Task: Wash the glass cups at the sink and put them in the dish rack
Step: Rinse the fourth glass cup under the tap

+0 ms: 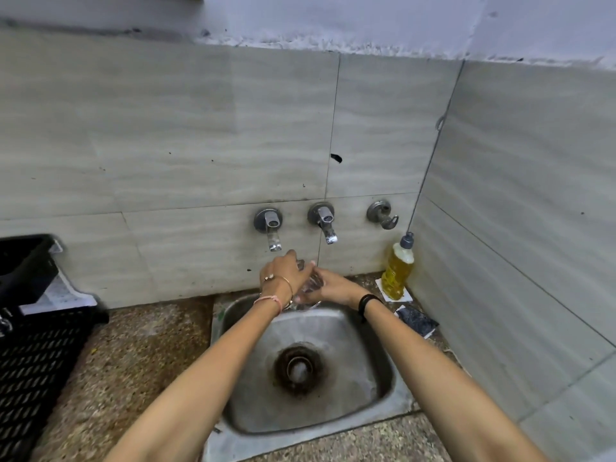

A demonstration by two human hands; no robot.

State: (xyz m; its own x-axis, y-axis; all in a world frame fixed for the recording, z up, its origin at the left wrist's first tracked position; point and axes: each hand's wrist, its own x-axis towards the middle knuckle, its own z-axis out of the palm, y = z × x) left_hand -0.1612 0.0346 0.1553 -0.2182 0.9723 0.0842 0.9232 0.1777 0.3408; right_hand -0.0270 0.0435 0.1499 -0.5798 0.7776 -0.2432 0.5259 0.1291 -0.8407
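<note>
A clear glass cup (311, 284) is held between both hands above the back rim of the steel sink (376, 371), just below the left tap (270, 230). My left hand (283, 270) wraps over the cup's upper side, fingers curled around it. My right hand (330, 288) grips the cup from the right and below. The glass is mostly hidden by my fingers. The black slatted dish rack (36, 361) stands on the counter at the far left.
A second tap (325, 225) and a wall hook (383, 213) are mounted right of the first. A bottle of yellow dish liquid (398, 270) stands in the right corner, a dark scrub pad (416, 320) beside it. Speckled stone counter (140, 355) surrounds the sink.
</note>
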